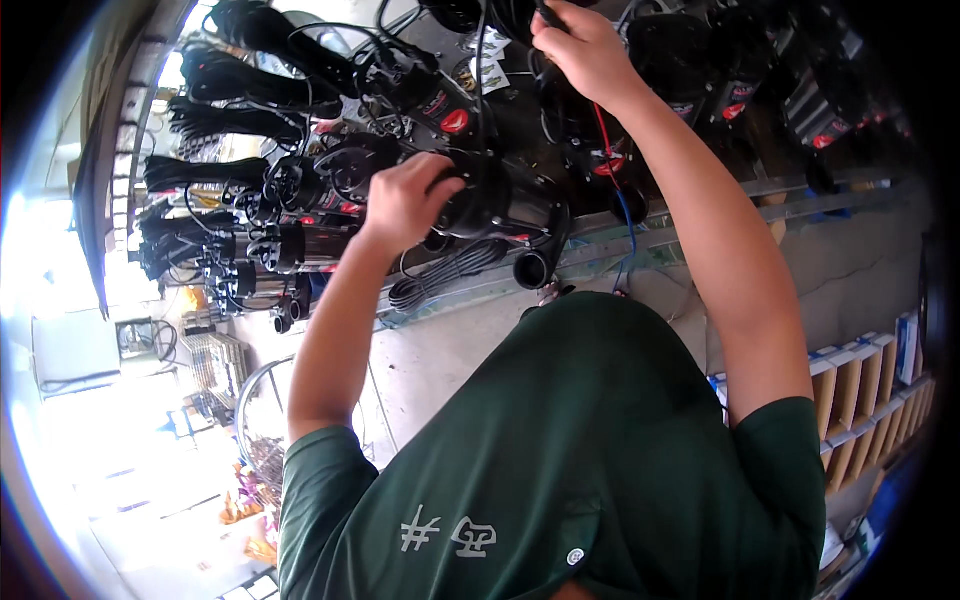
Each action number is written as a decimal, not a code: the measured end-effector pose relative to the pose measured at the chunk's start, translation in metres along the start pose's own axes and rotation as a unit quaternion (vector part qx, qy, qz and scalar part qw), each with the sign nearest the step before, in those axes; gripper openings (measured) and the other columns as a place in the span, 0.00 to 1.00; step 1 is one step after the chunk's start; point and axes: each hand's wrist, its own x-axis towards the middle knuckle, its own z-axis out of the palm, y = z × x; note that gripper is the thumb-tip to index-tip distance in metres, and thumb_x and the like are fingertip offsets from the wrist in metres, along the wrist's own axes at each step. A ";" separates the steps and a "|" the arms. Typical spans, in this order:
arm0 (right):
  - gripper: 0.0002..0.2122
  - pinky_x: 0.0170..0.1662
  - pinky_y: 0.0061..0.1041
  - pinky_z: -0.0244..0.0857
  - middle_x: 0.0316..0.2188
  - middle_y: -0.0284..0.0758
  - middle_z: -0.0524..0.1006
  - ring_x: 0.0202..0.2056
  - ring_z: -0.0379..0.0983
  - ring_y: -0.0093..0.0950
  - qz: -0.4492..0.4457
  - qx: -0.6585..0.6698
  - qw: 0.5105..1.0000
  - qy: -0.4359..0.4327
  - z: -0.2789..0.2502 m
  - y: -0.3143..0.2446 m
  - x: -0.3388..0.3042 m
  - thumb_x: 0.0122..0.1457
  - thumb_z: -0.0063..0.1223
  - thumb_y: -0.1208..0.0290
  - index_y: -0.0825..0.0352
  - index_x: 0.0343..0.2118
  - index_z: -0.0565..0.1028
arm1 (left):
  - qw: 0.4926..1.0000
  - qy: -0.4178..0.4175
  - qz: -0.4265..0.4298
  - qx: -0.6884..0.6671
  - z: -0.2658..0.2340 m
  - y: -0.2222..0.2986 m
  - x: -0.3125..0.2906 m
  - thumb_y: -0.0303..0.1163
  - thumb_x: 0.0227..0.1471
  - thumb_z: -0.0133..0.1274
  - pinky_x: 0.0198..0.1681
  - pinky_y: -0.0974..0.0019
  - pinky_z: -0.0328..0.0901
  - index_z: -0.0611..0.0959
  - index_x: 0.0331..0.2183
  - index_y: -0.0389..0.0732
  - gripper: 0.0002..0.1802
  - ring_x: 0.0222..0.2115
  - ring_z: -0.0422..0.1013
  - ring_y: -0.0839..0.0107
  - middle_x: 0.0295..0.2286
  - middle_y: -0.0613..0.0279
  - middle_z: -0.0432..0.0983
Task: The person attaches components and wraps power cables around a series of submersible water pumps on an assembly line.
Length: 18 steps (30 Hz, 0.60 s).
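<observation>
A: The black pump [495, 195], the barrel-shaped one near the middle of the rack, is what the left hand [405, 200] has. The grip is curled round its rounded end, fingers closed on the body, thumb side toward nine o'clock.

B: And the right hand [580, 50]?

A: Up at twelve o'clock, the grip pinched together on a black cable [484, 80] or a stub among the hanging units. I can't tell exactly which piece it clamps. A red wire [603, 130] and a blue wire [628, 215] trail down just beside that wrist.

B: Materials?

A: The pump is glossy black plastic or painted metal, cylindrical, with a short round outlet pipe [533, 268] pointing toward six o'clock. Around it hang more black pumps with red labels, and at nine to ten o'clock lie bundles of coiled black cord [205, 170], ribbed-looking from the tight windings.

B: What carries it all?

A: A metal shelf rail [700, 220] running from three o'clock toward the centre. Beyond it is a grey concrete wall [850, 270]. At four o'clock stand cardboard boxes [850, 400] in a row on shelving. Bright daylight washes out the eight o'clock side, where a wire basket [262, 420] shows. The person wears a dark green shirt [560, 460].
</observation>
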 end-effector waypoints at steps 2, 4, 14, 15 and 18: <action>0.06 0.29 0.23 0.59 0.21 0.26 0.69 0.23 0.64 0.17 0.033 0.013 0.998 -0.060 -0.008 0.013 -0.003 0.65 0.52 0.70 0.67 0.36 0.76 | 0.998 0.034 -0.051 0.027 0.004 0.021 -0.005 0.38 0.54 0.64 0.31 0.58 0.72 0.84 0.37 0.42 0.12 0.30 0.79 0.55 0.32 0.59 0.81; 0.08 0.26 0.18 0.50 0.16 0.18 0.60 0.19 0.54 0.12 0.074 0.047 0.994 -0.066 -0.001 0.003 -0.003 0.66 0.51 0.68 0.60 0.29 0.70 | 0.985 0.073 -0.141 0.063 0.014 0.039 -0.005 0.40 0.56 0.62 0.32 0.56 0.73 0.84 0.39 0.43 0.12 0.31 0.79 0.54 0.32 0.61 0.82; 0.18 0.30 0.15 0.57 0.25 0.21 0.69 0.26 0.62 0.12 0.116 0.050 0.989 -0.078 0.007 -0.004 0.000 0.72 0.46 0.60 0.63 0.56 0.77 | 0.909 0.193 -0.276 -0.245 0.059 0.001 0.021 0.18 0.55 0.44 0.36 0.67 0.73 0.82 0.44 0.32 0.17 0.31 0.81 0.67 0.35 0.50 0.82; 0.16 0.30 0.15 0.58 0.26 0.21 0.71 0.26 0.63 0.12 0.106 0.029 0.991 -0.075 0.007 -0.003 0.001 0.71 0.48 0.59 0.64 0.53 0.79 | 0.913 0.229 -0.285 -0.183 0.062 -0.019 0.031 0.19 0.57 0.44 0.37 0.66 0.73 0.83 0.43 0.33 0.15 0.32 0.81 0.67 0.30 0.52 0.84; 0.19 0.28 0.16 0.63 0.27 0.29 0.75 0.24 0.68 0.15 0.079 0.021 0.996 -0.041 0.011 -0.002 0.004 0.71 0.51 0.68 0.71 0.60 0.71 | 0.882 0.223 -0.353 -0.219 0.058 -0.078 0.071 0.24 0.55 0.58 0.36 0.66 0.71 0.85 0.43 0.37 0.12 0.30 0.77 0.70 0.32 0.57 0.83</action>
